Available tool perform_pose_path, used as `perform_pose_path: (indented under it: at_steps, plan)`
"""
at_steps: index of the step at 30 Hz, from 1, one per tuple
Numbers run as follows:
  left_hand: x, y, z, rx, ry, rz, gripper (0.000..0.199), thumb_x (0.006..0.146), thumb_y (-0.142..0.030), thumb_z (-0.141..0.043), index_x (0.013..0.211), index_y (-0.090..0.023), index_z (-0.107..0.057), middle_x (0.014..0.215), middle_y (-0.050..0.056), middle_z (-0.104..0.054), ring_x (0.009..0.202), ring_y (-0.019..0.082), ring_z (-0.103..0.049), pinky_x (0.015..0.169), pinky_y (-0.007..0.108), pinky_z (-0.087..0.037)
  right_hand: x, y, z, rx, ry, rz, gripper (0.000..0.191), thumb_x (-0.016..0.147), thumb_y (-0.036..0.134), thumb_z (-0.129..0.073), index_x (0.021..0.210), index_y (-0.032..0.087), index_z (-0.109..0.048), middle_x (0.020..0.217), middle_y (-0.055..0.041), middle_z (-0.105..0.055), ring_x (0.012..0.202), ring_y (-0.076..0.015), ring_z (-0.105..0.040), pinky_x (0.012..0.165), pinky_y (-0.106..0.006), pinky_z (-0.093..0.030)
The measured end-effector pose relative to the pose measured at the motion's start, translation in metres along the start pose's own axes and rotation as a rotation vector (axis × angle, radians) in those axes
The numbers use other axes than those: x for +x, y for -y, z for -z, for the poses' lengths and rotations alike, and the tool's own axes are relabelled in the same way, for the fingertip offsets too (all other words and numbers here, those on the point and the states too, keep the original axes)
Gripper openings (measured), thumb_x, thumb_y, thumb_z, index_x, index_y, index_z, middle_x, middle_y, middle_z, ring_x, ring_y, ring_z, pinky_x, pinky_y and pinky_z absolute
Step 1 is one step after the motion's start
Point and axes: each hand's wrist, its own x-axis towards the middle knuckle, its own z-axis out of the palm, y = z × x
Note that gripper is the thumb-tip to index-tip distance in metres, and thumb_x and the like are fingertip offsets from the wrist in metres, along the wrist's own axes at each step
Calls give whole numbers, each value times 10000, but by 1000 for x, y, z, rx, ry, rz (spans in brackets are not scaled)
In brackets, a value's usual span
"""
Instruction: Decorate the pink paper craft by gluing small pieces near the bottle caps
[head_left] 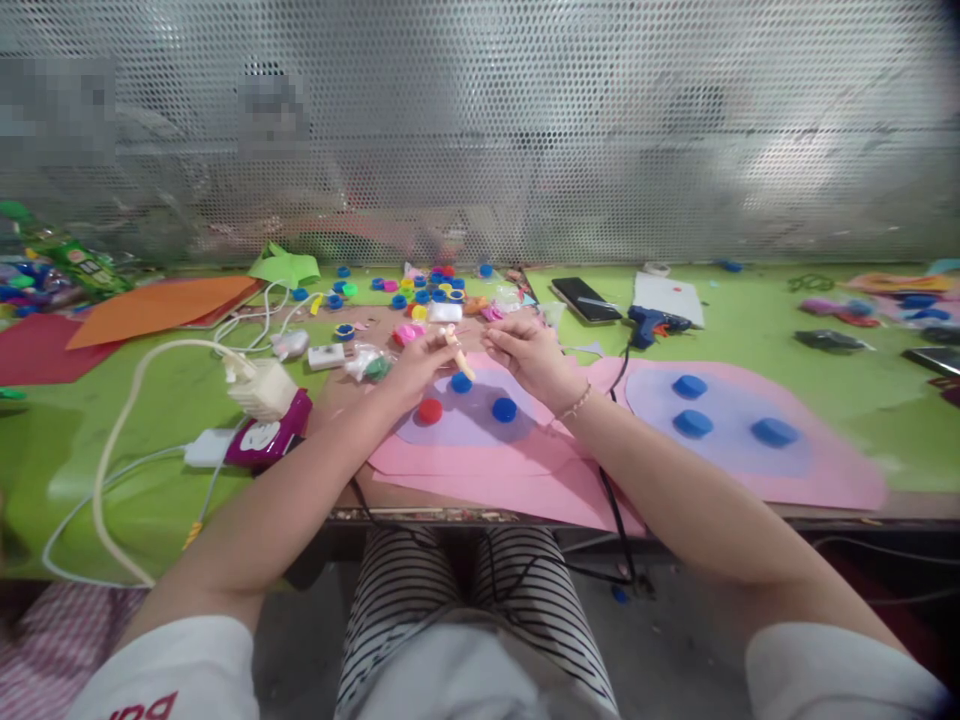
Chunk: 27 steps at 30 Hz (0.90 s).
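Between the fingers of my left hand [429,362] is a small cream-coloured lump [463,362], soft-looking and bent, perhaps modelling clay. My right hand [529,362] is just to its right, thumb and fingertips pinched together; whatever they hold is too small to make out. Both hands are above a pale purple paper shape [480,432] lying on pink paper [480,460]. On the purple shape sit a red bottle cap [429,411], a blue cap [505,410] and another blue cap [461,382], partly behind the left hand.
To the right, three blue caps [693,424] rest on a second purple-and-pink paper shape [832,470]. A blue glue gun [654,325] lies behind, its black cable running forward. Loose caps [420,295] are scattered at the back. A purple power strip [274,430] with cords is left.
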Motion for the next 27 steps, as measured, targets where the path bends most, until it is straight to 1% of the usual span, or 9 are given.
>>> perform_pose_path:
  at_steps: [3,5,10,14,16,18,21,24,27]
  plan:
    - [-1,0,0,10,0,-4,94,720,-186,-648,767,-153,-574,717,-3,-594,656,92,-583,693,269,-492,0,0,1,-41,-14,44,221,557,289,-800,663,177,-642,618,41,-586,563,-43,-541,584,-174,-488]
    - [-1,0,0,18,3,-2,91,726,-190,-642,775,-157,-573,720,-2,-592,658,93,-583,688,263,-492,1,0,1,-45,8,81,221,541,265,-806,653,182,-635,612,50,-579,564,-40,-538,572,-168,-478]
    - [0,0,0,14,-10,-3,108,713,-199,-657,762,-160,-569,721,6,-591,681,99,-578,682,246,-492,0,1,0,-36,75,83,273,505,202,-809,730,209,-654,772,24,-660,747,-90,-618,752,-239,-515]
    - [0,0,1,-13,-5,-6,100,712,-187,-657,748,-155,-569,725,4,-581,683,100,-572,692,264,-489,-1,1,0,-3,73,21,298,541,218,-798,809,201,-668,855,-6,-679,824,-100,-627,790,-241,-513]
    - [0,-1,1,-21,-2,-9,85,718,-178,-648,747,-157,-570,728,0,-575,682,99,-572,695,273,-487,-1,0,0,13,46,-8,281,537,254,-806,773,188,-668,822,-8,-674,769,-88,-623,740,-218,-516]
    - [0,-1,1,-15,7,-10,74,726,-179,-640,743,-158,-572,723,-1,-574,674,98,-571,690,270,-485,0,-1,1,4,10,-16,257,530,285,-812,704,179,-655,716,10,-646,655,-65,-592,637,-188,-503]
    - [-1,0,1,19,28,-4,89,724,-199,-647,742,-160,-570,701,0,-584,658,96,-570,678,260,-482,0,-1,2,-53,-2,29,232,554,301,-801,632,178,-621,571,48,-556,516,-41,-495,508,-177,-438]
    - [-2,0,0,46,56,11,102,716,-207,-659,740,-161,-571,701,6,-599,651,101,-577,681,264,-480,0,-1,3,-88,30,71,235,523,247,-809,623,180,-607,594,53,-562,517,-43,-479,505,-192,-414]
    - [-4,-1,-1,59,76,28,80,725,-196,-649,735,-162,-578,715,19,-612,643,108,-586,678,273,-479,0,-1,2,-82,70,80,244,497,198,-810,634,183,-609,644,47,-595,595,-57,-539,595,-208,-459]
